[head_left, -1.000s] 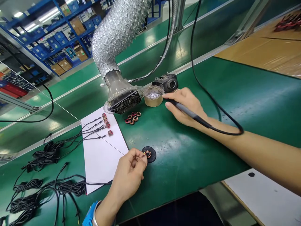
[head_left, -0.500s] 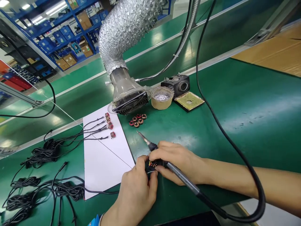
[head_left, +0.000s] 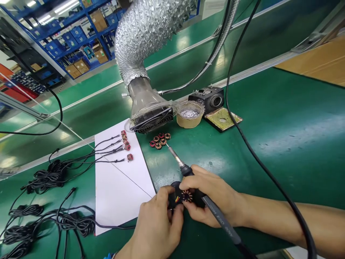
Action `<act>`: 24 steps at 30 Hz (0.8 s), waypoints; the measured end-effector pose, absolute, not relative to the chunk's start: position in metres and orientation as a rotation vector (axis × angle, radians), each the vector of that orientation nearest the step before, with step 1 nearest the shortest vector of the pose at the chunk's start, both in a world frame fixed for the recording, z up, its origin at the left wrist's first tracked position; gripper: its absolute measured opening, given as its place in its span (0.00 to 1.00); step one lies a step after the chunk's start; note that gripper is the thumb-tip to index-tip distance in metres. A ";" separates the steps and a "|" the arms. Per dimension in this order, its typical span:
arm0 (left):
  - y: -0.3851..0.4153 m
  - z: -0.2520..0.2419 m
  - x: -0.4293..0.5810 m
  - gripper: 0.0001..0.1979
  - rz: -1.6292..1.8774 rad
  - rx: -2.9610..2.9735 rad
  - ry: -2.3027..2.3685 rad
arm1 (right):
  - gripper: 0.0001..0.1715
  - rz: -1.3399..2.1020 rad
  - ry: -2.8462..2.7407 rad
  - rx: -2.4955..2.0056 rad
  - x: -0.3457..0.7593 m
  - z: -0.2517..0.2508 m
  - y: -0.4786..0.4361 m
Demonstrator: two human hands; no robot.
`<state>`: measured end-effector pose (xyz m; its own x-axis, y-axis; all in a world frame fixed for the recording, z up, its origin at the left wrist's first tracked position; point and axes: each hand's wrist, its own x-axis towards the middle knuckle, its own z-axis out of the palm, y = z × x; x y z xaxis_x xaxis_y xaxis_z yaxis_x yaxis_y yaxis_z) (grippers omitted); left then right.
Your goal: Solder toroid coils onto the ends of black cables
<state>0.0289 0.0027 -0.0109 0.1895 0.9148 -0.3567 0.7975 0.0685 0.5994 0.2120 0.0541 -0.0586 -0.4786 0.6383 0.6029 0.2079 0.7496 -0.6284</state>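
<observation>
My left hand [head_left: 156,223] is closed in a pinch on a black cable end at the small black round pad [head_left: 174,190]. A red and copper ring coil [head_left: 186,196] sits on that pad between my two hands. My right hand [head_left: 212,198] grips a black soldering iron [head_left: 205,199], and its fingertips also touch the coil. The iron's metal tip [head_left: 172,153] points up and away toward a cluster of loose ring coils [head_left: 160,139].
A silver fume duct with a fan grille [head_left: 152,120] hangs over the green bench. Beside it stand a tin of solder dross [head_left: 190,115], a black iron holder [head_left: 210,99] and a yellow sponge tray [head_left: 222,118]. White paper [head_left: 118,183] carries several wired coils; black cable bundles [head_left: 40,216] lie left.
My right hand came from the tin down to the pad with the iron. Both hands now pinch at the coil, and the iron's tip has swung toward the loose coils.
</observation>
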 end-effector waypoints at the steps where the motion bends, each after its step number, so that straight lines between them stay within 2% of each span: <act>1: 0.003 -0.008 0.026 0.12 0.276 1.670 1.562 | 0.20 0.621 -2.043 -0.647 0.212 -0.055 0.054; 4: 0.003 0.003 0.017 0.10 0.465 1.489 1.405 | 0.24 0.776 -2.017 -0.654 0.211 -0.042 0.053; 8: 0.002 0.011 0.006 0.10 0.566 1.490 1.381 | 0.32 1.260 -1.863 -0.632 0.207 -0.032 0.051; 11: 0.003 0.012 0.000 0.10 0.621 1.565 1.428 | 0.27 1.537 -1.778 -0.626 0.201 -0.028 0.054; 15: 0.004 0.013 -0.005 0.07 0.688 1.670 1.466 | 0.10 1.519 -1.764 -0.701 0.192 -0.022 0.059; 24: 0.005 0.013 -0.009 0.08 0.732 1.963 1.432 | 0.10 1.412 -2.001 -0.667 0.196 -0.016 0.062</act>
